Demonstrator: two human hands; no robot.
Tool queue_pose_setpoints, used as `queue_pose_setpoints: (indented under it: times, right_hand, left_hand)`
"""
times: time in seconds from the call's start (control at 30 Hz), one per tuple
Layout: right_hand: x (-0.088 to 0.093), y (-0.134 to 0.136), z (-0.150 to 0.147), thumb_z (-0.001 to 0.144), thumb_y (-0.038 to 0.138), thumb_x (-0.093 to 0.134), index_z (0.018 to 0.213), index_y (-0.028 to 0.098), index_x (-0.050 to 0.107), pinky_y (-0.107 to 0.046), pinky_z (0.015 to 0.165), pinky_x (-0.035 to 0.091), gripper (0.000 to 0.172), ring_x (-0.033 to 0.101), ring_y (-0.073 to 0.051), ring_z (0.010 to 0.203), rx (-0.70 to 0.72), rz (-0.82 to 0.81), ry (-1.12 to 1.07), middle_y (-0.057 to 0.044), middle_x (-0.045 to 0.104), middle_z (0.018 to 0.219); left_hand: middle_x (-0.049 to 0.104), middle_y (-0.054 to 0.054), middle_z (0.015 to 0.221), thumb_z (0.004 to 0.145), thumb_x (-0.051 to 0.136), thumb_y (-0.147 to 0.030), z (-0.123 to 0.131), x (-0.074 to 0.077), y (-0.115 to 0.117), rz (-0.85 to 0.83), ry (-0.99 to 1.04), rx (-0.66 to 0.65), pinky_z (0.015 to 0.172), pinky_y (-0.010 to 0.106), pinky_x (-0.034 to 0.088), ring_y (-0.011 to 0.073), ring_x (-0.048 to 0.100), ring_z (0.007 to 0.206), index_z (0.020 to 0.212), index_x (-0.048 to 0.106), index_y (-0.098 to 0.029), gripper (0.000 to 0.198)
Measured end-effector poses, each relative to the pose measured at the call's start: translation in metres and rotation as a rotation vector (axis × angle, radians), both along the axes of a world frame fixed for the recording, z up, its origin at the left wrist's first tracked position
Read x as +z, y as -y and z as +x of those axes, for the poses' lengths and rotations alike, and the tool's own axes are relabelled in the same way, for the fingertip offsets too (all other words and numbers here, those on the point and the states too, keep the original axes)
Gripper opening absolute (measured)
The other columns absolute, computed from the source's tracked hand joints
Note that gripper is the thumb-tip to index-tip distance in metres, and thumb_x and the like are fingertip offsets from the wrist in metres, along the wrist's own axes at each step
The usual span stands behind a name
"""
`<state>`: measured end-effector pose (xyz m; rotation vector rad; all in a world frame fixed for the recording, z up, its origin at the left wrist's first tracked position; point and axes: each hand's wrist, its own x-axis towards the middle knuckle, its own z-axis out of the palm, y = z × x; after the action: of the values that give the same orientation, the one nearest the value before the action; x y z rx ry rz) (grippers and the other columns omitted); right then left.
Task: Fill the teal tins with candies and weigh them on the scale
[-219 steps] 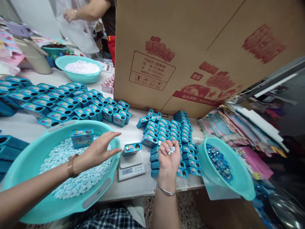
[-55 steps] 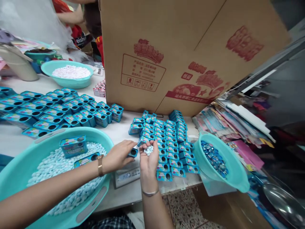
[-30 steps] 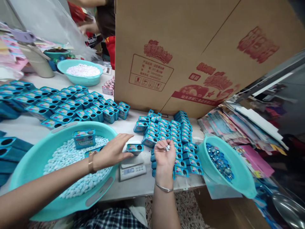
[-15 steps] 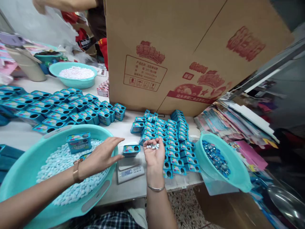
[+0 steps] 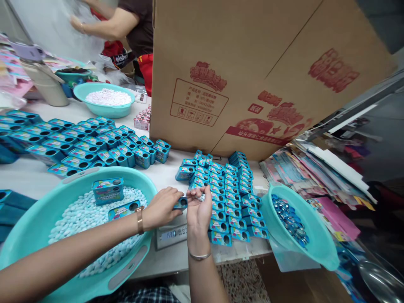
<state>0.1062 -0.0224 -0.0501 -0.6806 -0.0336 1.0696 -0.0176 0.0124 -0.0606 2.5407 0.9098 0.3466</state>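
Note:
My left hand (image 5: 163,208) grips a small blue tin (image 5: 181,203) that stands on a digital scale (image 5: 170,237); the dark round hole in its top faces up. Right beside the tin, my right hand (image 5: 198,214) is cupped palm up, with several small pale candies (image 5: 202,197) held under its curled fingers. Below my left forearm is a large turquoise basin (image 5: 126,273) with many pale blue candies (image 5: 74,219) in it. Two more blue tins (image 5: 108,191) rest on those candies.
Rows of blue tins (image 5: 217,198) stand to the right, and more tins (image 5: 82,147) fill the back left. A tall cardboard box (image 5: 252,50) blocks the back. At the right edge sits a turquoise basin (image 5: 318,227) of shiny blue pieces. A co-worker (image 5: 126,25) handles clear plastic behind.
My left hand has moved right and closed on the tin on the scale. My right hand has come left, next to the tin, and its fingers have curled over the candies.

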Motion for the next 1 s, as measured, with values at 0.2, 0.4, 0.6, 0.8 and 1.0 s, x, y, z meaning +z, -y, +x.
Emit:
queue_pose_setpoints:
  times: [0.2,0.4,0.6,0.8,1.0]
  right_hand:
    - [0.011,0.013,0.042,0.087,0.029,0.046,0.068,0.02,0.043,-0.021,0.055,0.043,0.021,0.041,-0.005,0.047,0.102,0.11,-0.313,0.01,0.035,0.052]
    - [0.025,0.05,0.082,0.087,0.026,0.045,0.068,0.02,0.043,-0.019,0.054,0.042,0.021,0.042,-0.005,0.05,0.005,0.256,-0.321,0.009,0.037,0.054]
    - [0.014,0.053,0.078,0.087,0.033,0.047,0.069,0.02,0.045,-0.017,0.047,0.038,0.023,0.04,-0.006,0.048,-0.002,0.192,-0.333,0.008,0.037,0.055]
    - [0.004,0.042,0.058,0.085,0.036,0.051,0.072,0.02,0.048,-0.018,0.047,0.041,0.021,0.044,-0.006,0.05,0.008,0.07,-0.262,0.007,0.045,0.061]
    - [0.011,0.031,0.04,0.084,0.035,0.053,0.072,0.021,0.049,-0.023,0.057,0.049,0.019,0.051,-0.008,0.055,-0.016,-0.01,-0.206,0.006,0.05,0.062]
  left_hand:
    - [0.055,0.011,0.115,0.076,0.064,-0.04,-0.02,0.015,-0.003,0.016,0.08,0.007,0.091,0.038,0.042,0.0259,0.05,0.107,0.124,0.046,-0.018,0.056]
    - [0.051,0.009,0.124,0.084,0.053,-0.05,-0.065,0.034,-0.009,0.09,0.133,0.105,0.098,0.038,0.038,0.024,0.047,0.115,0.128,0.042,-0.021,0.054]
    - [0.059,0.007,0.105,0.087,0.048,-0.045,-0.067,0.03,-0.003,0.102,0.071,0.108,0.086,0.036,0.044,0.0232,0.053,0.1,0.112,0.057,-0.021,0.036]
    - [0.061,0.007,0.096,0.088,0.048,-0.035,-0.043,0.032,0.003,0.141,0.003,0.039,0.083,0.035,0.041,0.022,0.053,0.093,0.103,0.063,-0.022,0.024]
    - [0.06,0.004,0.085,0.087,0.049,-0.029,-0.02,0.03,0.004,0.186,-0.041,-0.057,0.094,0.044,0.032,0.0217,0.052,0.092,0.094,0.065,-0.024,0.018]
